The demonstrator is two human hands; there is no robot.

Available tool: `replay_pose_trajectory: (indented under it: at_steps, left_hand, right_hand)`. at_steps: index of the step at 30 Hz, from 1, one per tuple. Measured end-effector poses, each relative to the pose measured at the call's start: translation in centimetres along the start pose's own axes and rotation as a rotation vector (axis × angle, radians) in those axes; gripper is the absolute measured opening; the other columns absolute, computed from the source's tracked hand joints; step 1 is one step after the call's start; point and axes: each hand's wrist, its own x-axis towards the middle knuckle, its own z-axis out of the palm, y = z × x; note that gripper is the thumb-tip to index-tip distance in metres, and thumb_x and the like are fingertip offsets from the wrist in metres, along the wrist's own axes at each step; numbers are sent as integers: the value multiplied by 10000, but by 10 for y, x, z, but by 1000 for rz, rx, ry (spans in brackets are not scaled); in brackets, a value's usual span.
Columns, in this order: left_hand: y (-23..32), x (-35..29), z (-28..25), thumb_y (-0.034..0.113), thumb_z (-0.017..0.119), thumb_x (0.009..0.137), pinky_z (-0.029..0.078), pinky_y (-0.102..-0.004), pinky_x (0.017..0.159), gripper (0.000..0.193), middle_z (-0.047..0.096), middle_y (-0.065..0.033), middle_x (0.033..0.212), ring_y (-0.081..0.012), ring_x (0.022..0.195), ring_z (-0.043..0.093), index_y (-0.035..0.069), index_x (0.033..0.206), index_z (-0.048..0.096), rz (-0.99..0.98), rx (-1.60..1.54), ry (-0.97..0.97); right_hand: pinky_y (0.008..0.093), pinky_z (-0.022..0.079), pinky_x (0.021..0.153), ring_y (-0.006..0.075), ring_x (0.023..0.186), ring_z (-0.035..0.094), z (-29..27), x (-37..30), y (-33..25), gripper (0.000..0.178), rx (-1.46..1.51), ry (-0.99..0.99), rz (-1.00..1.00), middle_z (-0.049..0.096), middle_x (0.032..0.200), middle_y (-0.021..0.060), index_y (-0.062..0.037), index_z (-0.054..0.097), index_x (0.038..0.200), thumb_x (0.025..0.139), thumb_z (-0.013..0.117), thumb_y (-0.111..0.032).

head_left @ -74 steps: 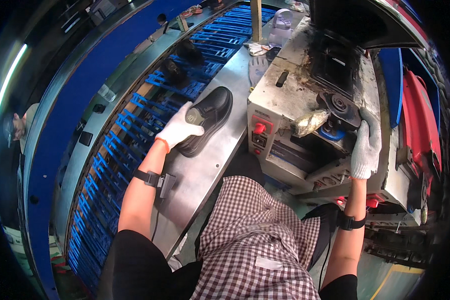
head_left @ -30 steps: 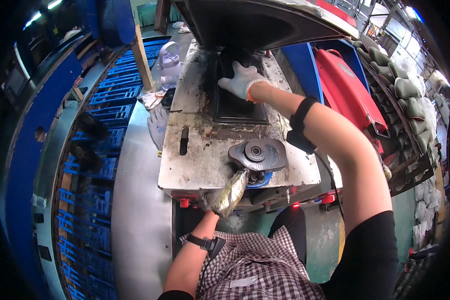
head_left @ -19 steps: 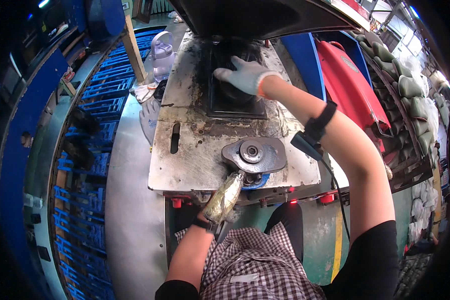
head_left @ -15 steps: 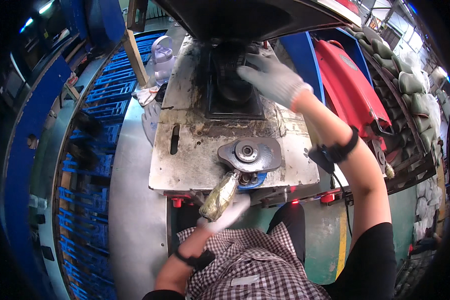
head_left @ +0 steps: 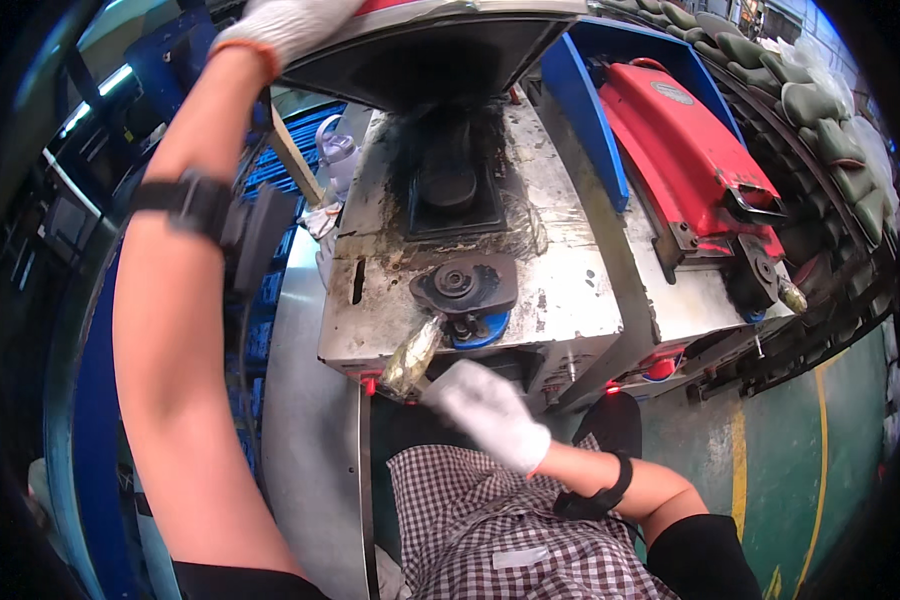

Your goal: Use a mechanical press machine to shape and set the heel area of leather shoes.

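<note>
My left hand [head_left: 288,28], in a white knit glove, is raised at the top and holds the outer edge of a lifted lid [head_left: 440,62], black inside and red outside; its fingertips are partly out of view. Below that lid a dark mould [head_left: 448,190] is set into the worn machine top. My right hand [head_left: 485,412], gloved too and smeared by motion, is by my lap, close to the lower end of a lever handle wrapped in shiny tape [head_left: 410,358]. The handle joins a dark metal cam with a round bolt [head_left: 460,283] at the machine's front.
To the right stands a second machine with a red lid [head_left: 690,150] lowered and a blue side guard [head_left: 595,130]. Dark green moulded pieces [head_left: 820,110] fill a rack beyond it. A lidded bottle [head_left: 340,158] stands at the left, beside blue racks [head_left: 288,165].
My left hand has gone from the lever handle up to the lid. My right hand has come from the mould down near the handle. The view has shifted slightly.
</note>
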Motion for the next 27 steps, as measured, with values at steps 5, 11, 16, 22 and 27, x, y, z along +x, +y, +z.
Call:
replay_pose_trajectory:
  at_steps: [5,11,16,22,27]
  left_hand:
    - [3,32,21,302,592,996,509,-462,950,329,699,-206,1151,-355,1118,660,39,1158,705,14,74,-145]
    - [-15,-13,46,247,601,1023,501,-291,901,244,716,-37,991,-134,969,651,28,1086,686,-89,-384,-415]
    - [66,-73,51,381,621,1029,455,-245,600,302,611,20,657,-75,620,572,92,961,674,-401,-637,-878]
    - [93,-150,86,478,578,988,511,-412,702,389,678,-154,773,-328,745,685,122,1050,723,-139,-308,-715]
    - [101,-140,75,483,573,985,509,-448,739,399,691,-177,831,-364,840,692,110,1009,712,-209,-314,-764]
  right_hand:
    - [222,492,817,72,926,592,2,0,3,347,224,-184,331,615,1069,20,-15,597,1298,1073,550,-275]
    - [385,547,973,237,1221,598,9,20,-1,644,779,-333,268,518,1433,139,-43,369,1527,1035,588,-397]
    - [436,505,1067,289,1289,580,13,35,9,602,1198,-343,251,526,1465,108,-98,400,1523,1025,615,-361]
    - [462,551,1007,294,1212,635,22,48,8,382,1380,-345,285,637,1270,114,-136,523,1376,1034,615,-279]
    - [333,451,659,176,771,561,18,33,-19,299,1229,-168,391,614,915,30,-117,607,1172,1014,631,-370]
